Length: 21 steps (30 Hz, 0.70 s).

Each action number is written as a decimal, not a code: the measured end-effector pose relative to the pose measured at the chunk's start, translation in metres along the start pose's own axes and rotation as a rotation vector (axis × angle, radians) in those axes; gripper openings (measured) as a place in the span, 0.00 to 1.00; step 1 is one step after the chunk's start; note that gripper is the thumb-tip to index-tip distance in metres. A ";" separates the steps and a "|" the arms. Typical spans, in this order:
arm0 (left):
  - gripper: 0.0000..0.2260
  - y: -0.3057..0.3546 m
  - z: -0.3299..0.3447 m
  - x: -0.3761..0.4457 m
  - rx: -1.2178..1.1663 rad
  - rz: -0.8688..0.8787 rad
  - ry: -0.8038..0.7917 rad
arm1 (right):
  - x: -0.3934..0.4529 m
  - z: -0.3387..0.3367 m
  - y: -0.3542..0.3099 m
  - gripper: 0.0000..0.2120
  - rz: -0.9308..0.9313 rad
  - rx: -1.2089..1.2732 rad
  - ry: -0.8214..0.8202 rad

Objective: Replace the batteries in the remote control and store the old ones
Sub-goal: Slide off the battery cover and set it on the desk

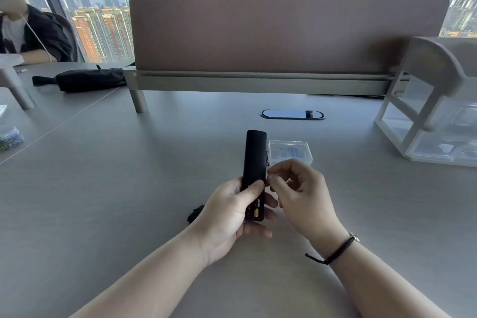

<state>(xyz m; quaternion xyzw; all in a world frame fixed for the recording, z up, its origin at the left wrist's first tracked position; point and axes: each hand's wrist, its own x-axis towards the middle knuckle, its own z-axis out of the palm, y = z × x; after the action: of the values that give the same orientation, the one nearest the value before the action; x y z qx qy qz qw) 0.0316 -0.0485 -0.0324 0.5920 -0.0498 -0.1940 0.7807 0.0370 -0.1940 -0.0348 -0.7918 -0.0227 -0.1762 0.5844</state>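
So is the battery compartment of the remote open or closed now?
Open. At the near end of the remote control, held by the left hand, the cover is off and a gold-coloured battery shows inside.

We see two bare arms with no sleeves. The right wrist wears a thin black string bracelet [335, 253].

The left hand [232, 210] covers the lower middle of the remote control [254, 175], and its thumb hides most of the open battery bay; only a gold glint shows there. Whether the right hand [300, 196] pinches anything is too small to tell. At 9 o'clock a small black object [195, 213] lies mostly behind the left hand. The clear plastic box [290, 152] at 1 o'clock holds blurred contents. The drawer unit [428, 121] at 3 o'clock is cut by the edge.
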 end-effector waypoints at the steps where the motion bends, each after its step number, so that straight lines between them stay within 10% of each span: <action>1: 0.12 0.001 -0.002 0.001 0.024 0.007 0.035 | 0.000 0.000 0.001 0.08 -0.023 -0.022 -0.026; 10: 0.32 0.006 -0.010 0.008 -0.125 -0.021 0.092 | -0.009 0.005 0.005 0.07 -0.183 -0.271 -0.227; 21: 0.33 0.004 -0.011 0.009 -0.156 -0.045 0.020 | -0.007 0.000 0.005 0.09 -0.304 -0.383 -0.268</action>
<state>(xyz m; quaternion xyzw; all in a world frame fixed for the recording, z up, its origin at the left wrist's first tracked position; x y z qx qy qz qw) 0.0440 -0.0404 -0.0334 0.5323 -0.0136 -0.2090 0.8202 0.0318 -0.1946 -0.0414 -0.8915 -0.1844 -0.1566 0.3829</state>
